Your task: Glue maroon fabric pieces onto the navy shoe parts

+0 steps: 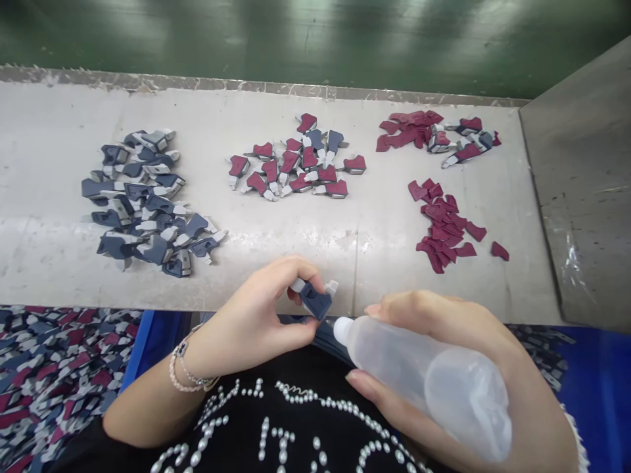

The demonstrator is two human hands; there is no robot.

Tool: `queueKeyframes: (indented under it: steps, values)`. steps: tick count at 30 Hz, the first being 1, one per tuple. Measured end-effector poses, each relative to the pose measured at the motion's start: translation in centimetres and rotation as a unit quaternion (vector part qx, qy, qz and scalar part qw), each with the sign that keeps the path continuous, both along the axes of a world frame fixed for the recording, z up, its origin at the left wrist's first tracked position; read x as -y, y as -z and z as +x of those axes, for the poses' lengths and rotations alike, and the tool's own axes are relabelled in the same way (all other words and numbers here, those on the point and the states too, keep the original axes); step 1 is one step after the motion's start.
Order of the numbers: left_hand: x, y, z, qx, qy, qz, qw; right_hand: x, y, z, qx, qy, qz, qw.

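Between the thumb and fingers of my left hand is a small blue-and-grey plastic part, its recessed blue face turned up. My right hand wraps around a translucent squeeze bottle, tilted so that its white tip points at the part. The tip is close to the part's lower edge; I cannot tell whether they touch. Beyond my hands lie a pile of blue-and-grey parts, a group of similar parts with maroon faces, and a heap of loose maroon pieces.
More maroon pieces and a few assembled parts lie at the back right. A metal panel bounds the right side, a green wall the back. Below the table edge, a blue bin stands beside many mixed parts.
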State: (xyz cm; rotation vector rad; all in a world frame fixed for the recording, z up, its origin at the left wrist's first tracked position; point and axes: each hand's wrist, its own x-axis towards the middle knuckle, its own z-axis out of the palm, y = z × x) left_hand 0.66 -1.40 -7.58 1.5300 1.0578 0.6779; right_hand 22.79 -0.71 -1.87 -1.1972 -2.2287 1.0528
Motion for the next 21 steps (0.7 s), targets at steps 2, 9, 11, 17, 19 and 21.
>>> queueKeyframes:
  steps: [2, 9, 11, 17, 19, 21]
  values:
    - [0.03, 0.02, 0.01, 0.002, 0.000, -0.001, 1.000, 0.01, 0.00, 0.11, 0.001, 0.009, 0.006, 1.000]
    - [0.03, 0.02, -0.03, -0.005, 0.005, -0.011, 1.000, -0.29, -0.04, 0.29, -0.008, 0.019, 0.029, 0.999]
    - [-0.01, -0.02, -0.04, -0.005, 0.007, -0.011, 1.000, -0.29, -0.04, 0.28, -0.016, 0.021, 0.034, 0.999]
    - [-0.01, -0.31, -0.13, -0.016, 0.013, -0.010, 1.000, -0.32, -0.17, 0.14, -0.020, 0.035, 0.015, 0.999]
    - [0.02, -0.36, -0.13, -0.017, 0.016, -0.013, 1.000, -0.38, -0.22, 0.02, -0.028, 0.033, 0.009, 0.999]
    - [0.03, -0.36, -0.11, -0.014, 0.020, -0.015, 1.000, -0.40, -0.25, -0.08, -0.039, 0.027, 0.000, 0.999]
